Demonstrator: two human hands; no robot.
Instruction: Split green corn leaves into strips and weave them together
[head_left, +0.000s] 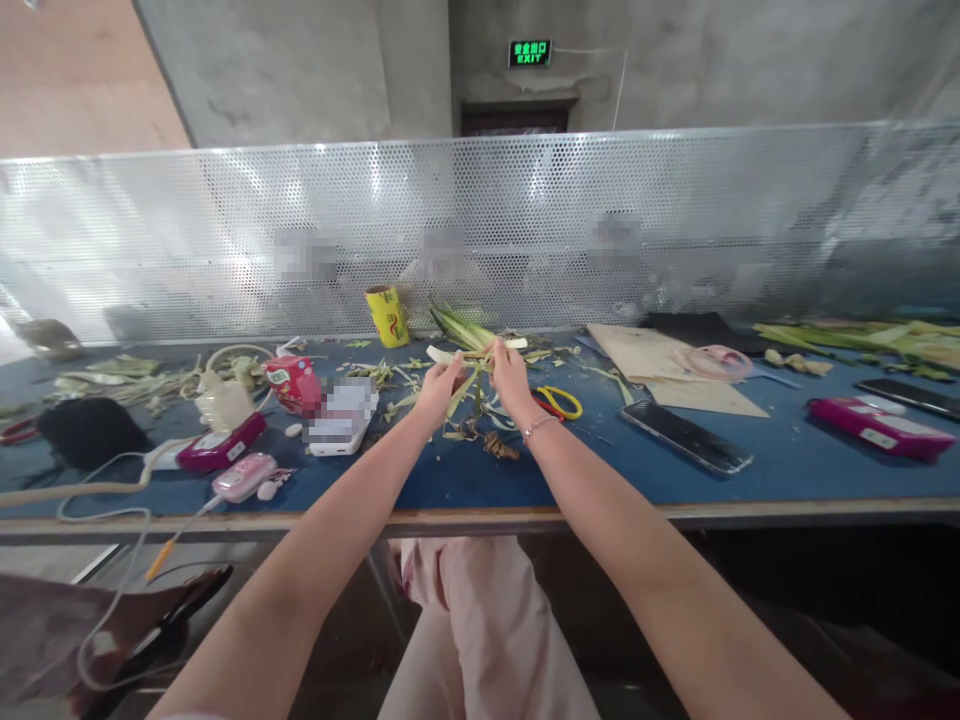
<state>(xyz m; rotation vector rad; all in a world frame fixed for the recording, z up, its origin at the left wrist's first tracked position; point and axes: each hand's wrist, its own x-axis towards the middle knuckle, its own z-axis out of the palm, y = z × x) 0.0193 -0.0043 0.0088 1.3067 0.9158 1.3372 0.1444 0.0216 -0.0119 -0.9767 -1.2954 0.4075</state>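
Observation:
Both my arms reach out over a blue table (780, 460). My left hand (439, 388) and my right hand (510, 378) are closed on the same bundle of pale green leaf strips (471, 358), held just above the table top. Loose ends of the strips hang down between my hands. More green leaves (459, 328) lie just behind them. A bracelet sits on my right wrist. Leaf scraps (499, 445) lie on the table under my hands.
A yellow cup (386, 316) stands behind my hands. Yellow-handled scissors (559, 402) and a dark phone (686, 436) lie to the right, with brown paper (660, 365). Left are a red packet (294, 383), pink devices (244, 476) and cables. A perforated metal screen (675, 220) backs the table.

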